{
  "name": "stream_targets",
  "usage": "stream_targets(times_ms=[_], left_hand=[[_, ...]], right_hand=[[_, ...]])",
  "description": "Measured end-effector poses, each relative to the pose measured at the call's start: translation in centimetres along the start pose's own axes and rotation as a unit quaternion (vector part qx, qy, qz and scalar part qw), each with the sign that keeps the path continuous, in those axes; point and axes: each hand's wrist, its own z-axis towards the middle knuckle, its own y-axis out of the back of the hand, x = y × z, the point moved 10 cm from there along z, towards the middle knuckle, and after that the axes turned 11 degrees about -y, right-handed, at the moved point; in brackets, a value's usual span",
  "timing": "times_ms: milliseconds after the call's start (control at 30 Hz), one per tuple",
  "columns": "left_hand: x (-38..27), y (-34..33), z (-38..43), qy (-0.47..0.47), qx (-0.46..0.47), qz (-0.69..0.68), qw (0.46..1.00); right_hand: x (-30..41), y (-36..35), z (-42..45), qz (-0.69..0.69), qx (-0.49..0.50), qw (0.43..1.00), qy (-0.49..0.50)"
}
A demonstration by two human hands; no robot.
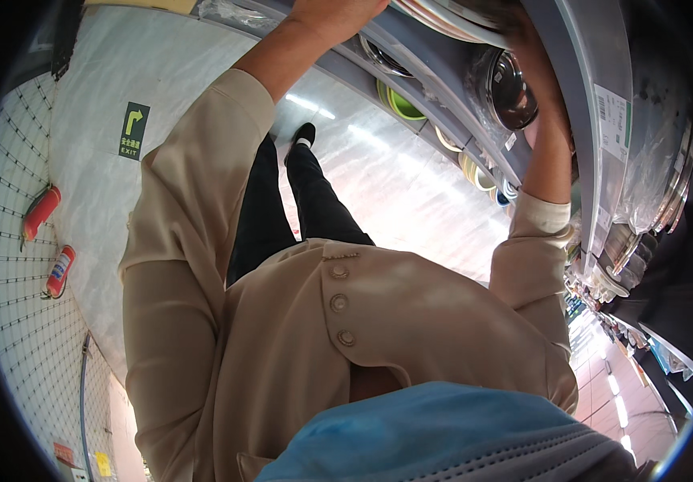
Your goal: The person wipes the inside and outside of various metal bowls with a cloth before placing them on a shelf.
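My left hand (339,17) reaches up to the shelf at the top edge of the picture. The frame cuts its fingers off, so its grip cannot be seen. Close beside it lie stacked round dishes (452,23) with pale rims, partly out of frame. At the dishes' right end is my right hand (522,37), dark and blurred, reaching in between shelf levels. Whether it grips the dishes cannot be made out. Below that hand, a shiny dark round pan or lid (508,90) in clear plastic stands on edge near my forearm.
Grey shelf edges (599,78), one bearing a label (612,120), run along my right. Lower levels hold green bowls (404,102) and other round dishes (473,172). Two red fire extinguishers (60,271) stand by a wire mesh (9,241) at left. An exit sign (134,131) marks the floor.
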Motion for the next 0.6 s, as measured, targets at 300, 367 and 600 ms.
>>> stream_targets(times_ms=[300,367,600], left_hand=[[0.0,1.2,-0.7,0.013,-0.026,0.016,0.999],[-0.5,-0.1,-0.5,0.035,0.021,-0.002,0.999],[-4.5,1.5,-11.2,0.185,0.054,-0.088,0.977]], right_hand=[[1.4,0.8,-0.8,-0.11,-0.051,0.992,-0.031],[-2.7,3.6,-4.7,-0.196,-0.176,0.958,-0.116],[5.8,-0.4,-8.1,0.068,-0.312,0.948,-0.011]])
